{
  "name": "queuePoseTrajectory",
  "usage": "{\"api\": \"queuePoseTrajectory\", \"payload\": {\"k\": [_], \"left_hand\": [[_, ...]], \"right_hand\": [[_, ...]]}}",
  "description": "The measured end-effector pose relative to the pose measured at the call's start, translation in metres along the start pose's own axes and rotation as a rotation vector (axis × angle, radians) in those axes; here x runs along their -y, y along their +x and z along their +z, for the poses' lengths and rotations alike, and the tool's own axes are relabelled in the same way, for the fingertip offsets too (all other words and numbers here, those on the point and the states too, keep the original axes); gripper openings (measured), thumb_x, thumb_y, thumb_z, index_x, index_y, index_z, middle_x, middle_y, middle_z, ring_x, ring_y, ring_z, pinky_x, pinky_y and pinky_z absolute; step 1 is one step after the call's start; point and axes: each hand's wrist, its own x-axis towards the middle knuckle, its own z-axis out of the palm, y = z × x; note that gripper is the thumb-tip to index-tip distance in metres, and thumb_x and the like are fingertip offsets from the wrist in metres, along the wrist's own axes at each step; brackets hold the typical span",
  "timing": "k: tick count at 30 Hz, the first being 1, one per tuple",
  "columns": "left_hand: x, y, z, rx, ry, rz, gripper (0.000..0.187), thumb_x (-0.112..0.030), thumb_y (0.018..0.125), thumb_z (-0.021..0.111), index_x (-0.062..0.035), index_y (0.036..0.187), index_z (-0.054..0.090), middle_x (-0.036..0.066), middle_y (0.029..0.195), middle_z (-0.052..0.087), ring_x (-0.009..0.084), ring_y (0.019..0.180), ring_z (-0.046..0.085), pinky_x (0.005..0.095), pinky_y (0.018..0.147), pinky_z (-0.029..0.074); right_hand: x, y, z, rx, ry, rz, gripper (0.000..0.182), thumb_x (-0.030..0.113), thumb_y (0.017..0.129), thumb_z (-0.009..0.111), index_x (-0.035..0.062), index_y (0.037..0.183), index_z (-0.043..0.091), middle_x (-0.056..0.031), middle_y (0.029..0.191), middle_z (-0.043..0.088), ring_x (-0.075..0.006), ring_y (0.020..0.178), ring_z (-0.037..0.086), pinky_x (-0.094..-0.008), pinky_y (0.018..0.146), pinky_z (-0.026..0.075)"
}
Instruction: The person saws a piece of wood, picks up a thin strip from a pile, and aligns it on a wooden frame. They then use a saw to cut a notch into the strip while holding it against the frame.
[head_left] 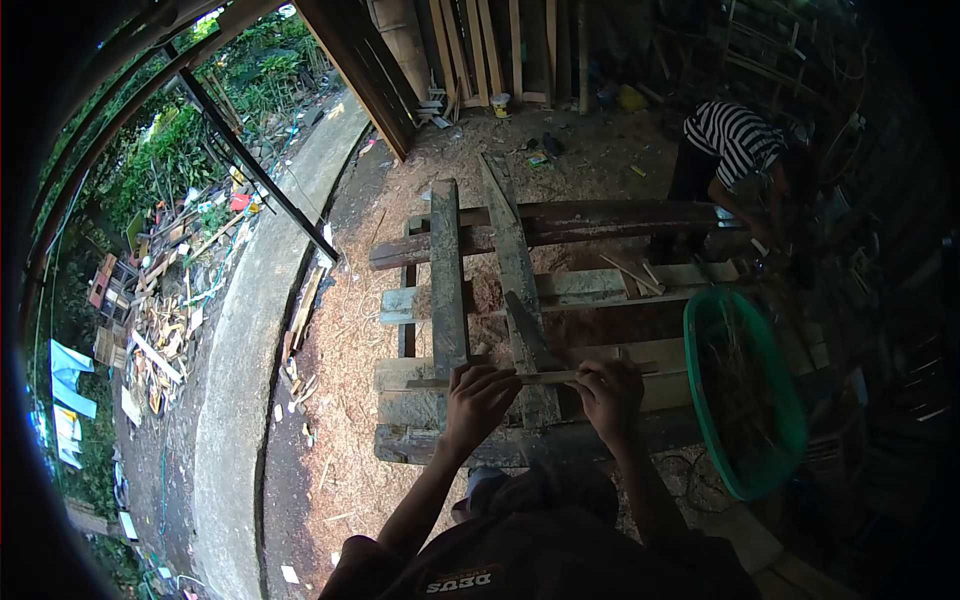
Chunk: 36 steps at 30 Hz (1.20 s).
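A thin wooden strip (545,378) lies crosswise in front of my body, above a rough bench of planks and beams (410,410). Near its left part, my left hand (481,400) is closed round it. My right hand (608,395) pinches the strip farther right, with the fingers bent over it. Between the two hands a stretch of the strip shows. Just beyond it a dark, pointed piece of wood (530,335) rests on the upright plank of the bench.
A green tub (700,400) with dry stalks stands at the right. Another person in a striped shirt (735,140) bends over at the upper right. Long reddish beams (560,225) cross the far side. Wood shavings (340,400) cover the ground.
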Motion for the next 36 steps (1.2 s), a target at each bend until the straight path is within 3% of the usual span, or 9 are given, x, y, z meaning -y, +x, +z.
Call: {"api": "queuePoseTrajectory", "payload": {"k": [3,10,12,19,21,25,27,30,36], "left_hand": [[-0.003,0.009,0.004,-0.037,0.01,0.029,0.012,-0.01,0.085,0.082,-0.0111,0.097,0.079,0.001,0.109,0.079,0.0198,0.103,0.071,0.039,0.095,0.049],[0.002,0.012,0.002,-0.001,-0.058,0.041,0.015,-0.008,0.086,0.08,-0.0115,0.1,0.077,0.001,0.11,0.078,0.0217,0.104,0.07,0.0395,0.093,0.051],[0.0,0.01,0.007,-0.025,-0.096,0.003,0.015,-0.007,0.087,0.078,-0.0116,0.101,0.077,0.0,0.112,0.078,0.0224,0.104,0.069,0.0389,0.093,0.051],[-0.001,0.016,0.017,-0.01,-0.168,-0.002,0.015,-0.004,0.087,0.076,-0.0103,0.101,0.077,0.001,0.113,0.077,0.0236,0.105,0.069,0.0392,0.092,0.053],[-0.002,0.017,0.017,-0.004,-0.175,0.002,0.016,-0.003,0.087,0.076,-0.0089,0.103,0.077,0.003,0.113,0.077,0.0247,0.107,0.069,0.0404,0.092,0.055],[-0.003,0.014,0.014,0.016,-0.247,-0.059,0.017,-0.003,0.087,0.076,-0.0072,0.104,0.076,0.006,0.114,0.077,0.0261,0.11,0.069,0.0413,0.093,0.056],[-0.002,0.013,0.013,0.012,-0.22,0.003,0.018,-0.001,0.086,0.076,-0.0055,0.103,0.075,0.008,0.116,0.076,0.0276,0.112,0.069,0.0423,0.094,0.056],[0.004,0.008,0.015,0.012,-0.169,0.022,0.02,0.0,0.083,0.076,-0.005,0.103,0.074,0.008,0.116,0.075,0.0289,0.11,0.069,0.0424,0.093,0.056],[0.006,-0.008,0.026,-0.037,-0.152,-0.07,0.019,0.002,0.082,0.077,-0.0052,0.099,0.072,0.007,0.11,0.076,0.029,0.106,0.069,0.042,0.091,0.055]], "right_hand": [[0.005,-0.005,0.007,0.012,0.05,0.064,0.028,0.009,0.074,0.089,0.0088,0.09,0.065,-0.0006,0.099,0.072,-0.023,0.089,0.069,-0.0437,0.084,0.053],[0.01,0.005,-0.004,0.032,0.049,-0.006,0.026,0.008,0.076,0.087,0.0075,0.089,0.065,-0.001,0.101,0.073,-0.0231,0.088,0.07,-0.0415,0.08,0.053],[0.01,0.004,-0.004,0.026,0.026,-0.001,0.02,0.01,0.08,0.082,0.011,0.089,0.064,-0.0003,0.104,0.071,-0.023,0.091,0.068,-0.0411,0.082,0.05],[-0.002,0.0,-0.007,-0.048,-0.059,-0.046,0.019,0.006,0.077,0.084,0.0078,0.081,0.066,-0.0005,0.101,0.073,-0.021,0.089,0.071,-0.0401,0.077,0.053],[-0.006,-0.005,-0.007,-0.069,-0.025,-0.057,0.018,0.006,0.081,0.08,0.0109,0.092,0.066,-0.0014,0.106,0.07,-0.0251,0.095,0.069,-0.0431,0.088,0.051],[-0.012,-0.01,-0.006,-0.072,0.025,-0.025,0.018,0.009,0.082,0.08,0.0109,0.094,0.067,-0.0013,0.11,0.071,-0.0255,0.097,0.068,-0.0434,0.09,0.05],[-0.011,-0.008,-0.009,0.004,0.023,0.036,0.017,0.014,0.085,0.081,0.0119,0.097,0.069,-0.001,0.108,0.07,-0.025,0.097,0.067,-0.0436,0.093,0.048],[0.003,0.001,-0.01,0.031,0.017,0.075,0.021,0.021,0.083,0.087,0.0138,0.096,0.073,0.0008,0.104,0.071,-0.0216,0.098,0.067,-0.0443,0.092,0.046],[0.013,-0.005,0.002,0.057,0.048,0.118,0.018,0.025,0.085,0.086,0.0154,0.096,0.074,0.0016,0.099,0.069,-0.0218,0.093,0.063,-0.0432,0.091,0.044]]}}
